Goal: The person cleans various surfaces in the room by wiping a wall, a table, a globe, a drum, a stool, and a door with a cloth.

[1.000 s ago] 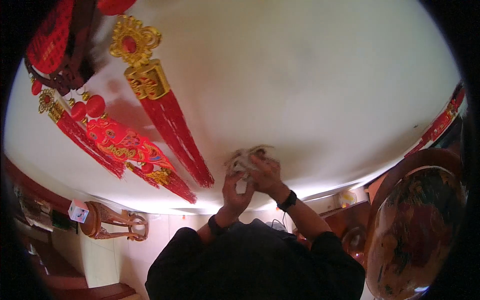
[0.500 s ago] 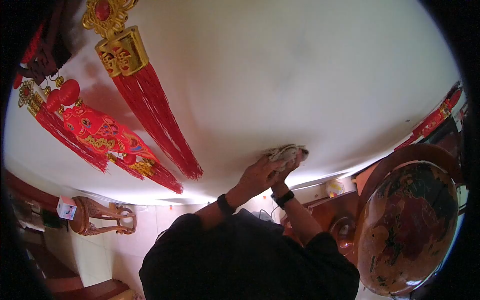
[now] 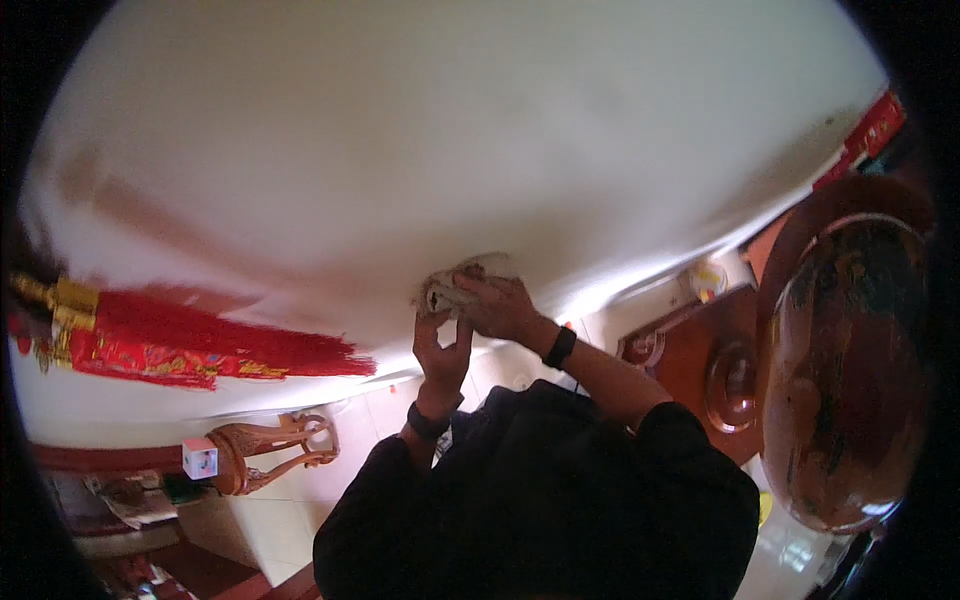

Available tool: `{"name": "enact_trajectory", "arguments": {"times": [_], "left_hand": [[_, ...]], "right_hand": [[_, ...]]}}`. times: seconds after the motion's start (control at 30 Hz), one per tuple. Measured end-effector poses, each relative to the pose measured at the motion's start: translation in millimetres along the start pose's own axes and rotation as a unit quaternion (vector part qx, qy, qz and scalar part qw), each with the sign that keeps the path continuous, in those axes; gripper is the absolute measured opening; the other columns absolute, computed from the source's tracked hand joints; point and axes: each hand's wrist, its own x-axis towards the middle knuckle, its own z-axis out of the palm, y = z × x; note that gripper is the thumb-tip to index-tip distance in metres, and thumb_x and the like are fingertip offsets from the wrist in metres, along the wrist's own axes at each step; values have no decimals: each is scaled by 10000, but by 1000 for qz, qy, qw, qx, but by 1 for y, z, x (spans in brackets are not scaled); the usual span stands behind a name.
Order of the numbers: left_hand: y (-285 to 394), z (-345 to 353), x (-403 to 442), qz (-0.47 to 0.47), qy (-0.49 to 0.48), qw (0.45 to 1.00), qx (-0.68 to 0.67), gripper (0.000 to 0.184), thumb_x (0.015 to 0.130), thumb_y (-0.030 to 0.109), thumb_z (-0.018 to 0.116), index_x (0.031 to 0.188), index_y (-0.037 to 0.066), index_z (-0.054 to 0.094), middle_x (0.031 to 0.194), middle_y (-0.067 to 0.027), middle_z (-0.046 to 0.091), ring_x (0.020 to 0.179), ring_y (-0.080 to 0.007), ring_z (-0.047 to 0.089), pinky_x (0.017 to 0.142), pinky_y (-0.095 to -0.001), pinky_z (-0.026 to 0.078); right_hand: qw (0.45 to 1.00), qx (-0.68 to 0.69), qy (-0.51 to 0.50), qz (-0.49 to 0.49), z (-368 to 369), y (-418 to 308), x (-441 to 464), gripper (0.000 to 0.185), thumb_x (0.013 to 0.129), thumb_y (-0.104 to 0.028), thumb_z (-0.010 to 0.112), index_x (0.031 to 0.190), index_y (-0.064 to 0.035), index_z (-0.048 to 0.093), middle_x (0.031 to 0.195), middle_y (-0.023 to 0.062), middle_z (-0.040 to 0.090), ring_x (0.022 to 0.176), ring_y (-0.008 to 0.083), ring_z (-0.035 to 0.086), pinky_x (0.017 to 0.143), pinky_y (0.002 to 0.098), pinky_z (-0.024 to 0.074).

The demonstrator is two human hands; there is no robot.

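Note:
A crumpled, greyish rag (image 3: 447,294) is bunched between my two hands, close in front of the pale wall (image 3: 560,130). My left hand (image 3: 440,357) holds its lower side, thumb and fingers curved around the cloth. From the right, my right hand (image 3: 503,307) grips the rag with bent fingers. Whether the cloth touches the wall cannot be made out. Each wrist wears a dark band.
Red tasselled hangings (image 3: 220,335) hang on the wall at left. A carved wooden stool (image 3: 250,455) bears a small pinkish box (image 3: 200,458). At right stands a large globe (image 3: 845,380) beside brown wooden furniture (image 3: 690,350). Pale floor tiles (image 3: 290,505) lie below.
Both hands and the rag have shifted left in view, and the hands have changed their hold on the cloth. The view has turned, so the hangings now lie lower and more level.

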Motion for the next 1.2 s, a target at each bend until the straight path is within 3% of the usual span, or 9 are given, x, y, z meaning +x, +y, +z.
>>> {"name": "enact_trajectory", "arguments": {"times": [0.1, 0.27, 0.47, 0.77, 0.87, 0.9, 1.0, 1.03, 1.2], "left_hand": [[30, 30, 21, 16, -23, 999, -25, 314, 795, 121, 785, 1025, 24, 594, 1012, -177, 641, 943, -341, 637, 801, -420, 513], [73, 100, 25, -12, -117, 990, -76, 265, 848, 103, 730, 1067, 12, 610, 1040, -183, 646, 973, -341, 651, 831, -404, 527], [106, 213, -25, -192, -286, 916, -207, 234, 888, 66, 646, 1097, -17, 580, 1080, -179, 633, 990, -289, 647, 888, -383, 524], [118, 328, -250, -228, -515, 775, -288, 368, 854, 63, 650, 1195, -4, 528, 1133, -208, 603, 990, -347, 634, 860, -415, 514], [133, 366, -319, -242, -538, 743, -315, 372, 846, 46, 624, 1196, -2, 507, 1127, -215, 599, 1020, -384, 608, 888, -431, 498], [140, 378, -335, -206, -573, 741, -283, 437, 889, 47, 612, 1298, 13, 461, 1208, -216, 582, 1121, -329, 604, 960, -387, 506], [156, 399, -380, -226, -610, 706, -281, 500, 844, 60, 608, 1311, 22, 435, 1201, -241, 555, 1141, -410, 545, 981, -458, 452], [155, 409, -400, -232, -622, 684, -303, 519, 883, 86, 605, 1356, 16, 402, 1311, -252, 505, 1253, -405, 476, 1058, -434, 395], [146, 435, -465, -263, -651, 653, -284, 621, 881, 146, 623, 1417, 9, 340, 1383, -273, 444, 1282, -425, 438, 1081, -454, 369]], "right_hand": [[999, -36, 22, 22, -27, 27, -17, 361, 664, -272, 801, 997, -183, 693, 1353, 72, 527, 1178, 276, 560, 965, 460, 483], [990, -67, 113, 43, -68, 80, -61, 467, 669, -224, 824, 1090, -161, 631, 1413, 110, 459, 1316, 315, 425, 1028, 495, 421], [953, -51, 35, 296, -119, 110, -166, 489, 706, -85, 769, 1155, -51, 580, 1417, 165, 428, 1301, 384, 437, 1043, 488, 422], [800, -8, -108, 590, -163, 70, -408, 604, 806, -150, 687, 1352, -42, 451, 1444, 183, 366, 1352, 417, 342, 1118, 477, 342], [768, -20, -98, 633, -175, 62, -475, 602, 809, -131, 673, 1361, -42, 448, 1457, 181, 360, 1363, 413, 332, 1129, 471, 328], [753, -41, -93, 650, -176, 59, -501, 610, 811, -124, 666, 1376, -46, 449, 1480, 176, 343, 1378, 410, 317, 1139, 470, 312], [731, -92, -95, 669, -172, 57, -567, 625, 801, -119, 674, 1382, -49, 457, 1497, 176, 329, 1387, 411, 306, 1141, 475, 305], [727, -105, -94, 672, -171, 57, -584, 623, 797, -111, 671, 1381, -44, 464, 1495, 186, 331, 1386, 417, 306, 1136, 480, 311], [690, -112, -85, 710, -145, 58, -665, 590, 799, -120, 673, 1353, -38, 486, 1497, 217, 309, 1379, 428, 309, 1128, 482, 317]]}}
